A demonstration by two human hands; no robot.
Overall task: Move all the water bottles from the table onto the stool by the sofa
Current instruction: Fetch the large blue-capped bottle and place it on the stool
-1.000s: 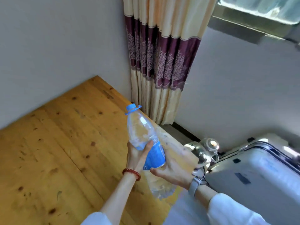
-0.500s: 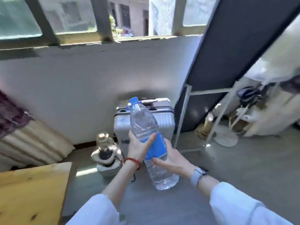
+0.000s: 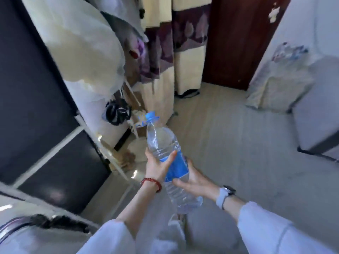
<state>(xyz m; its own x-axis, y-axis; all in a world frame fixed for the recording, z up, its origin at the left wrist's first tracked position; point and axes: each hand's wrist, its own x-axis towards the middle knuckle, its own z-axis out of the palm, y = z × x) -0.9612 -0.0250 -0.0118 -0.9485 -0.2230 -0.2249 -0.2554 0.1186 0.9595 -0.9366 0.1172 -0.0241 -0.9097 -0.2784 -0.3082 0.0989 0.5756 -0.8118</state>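
Carrying stage: left hand (image 3: 157, 166) grips the bottle (image 3: 166, 162) at its blue label, right hand (image 3: 194, 182) cups beneath; keep it upright until the unseen stool appears.

You are holding one large water bottle (image 3: 166, 163): clear plastic, ribbed, with a bright blue label around its middle and a light blue cap with a carry loop at the top. It is held in the air above the pale floor, tilted so the cap leans up and to the left while the base points down toward you. Water shows inside, though the level is hard to read through the blur. Your left hand (image 3: 156, 166) wraps the label from the left, and your right hand (image 3: 195, 182) cups the lower body from the right.
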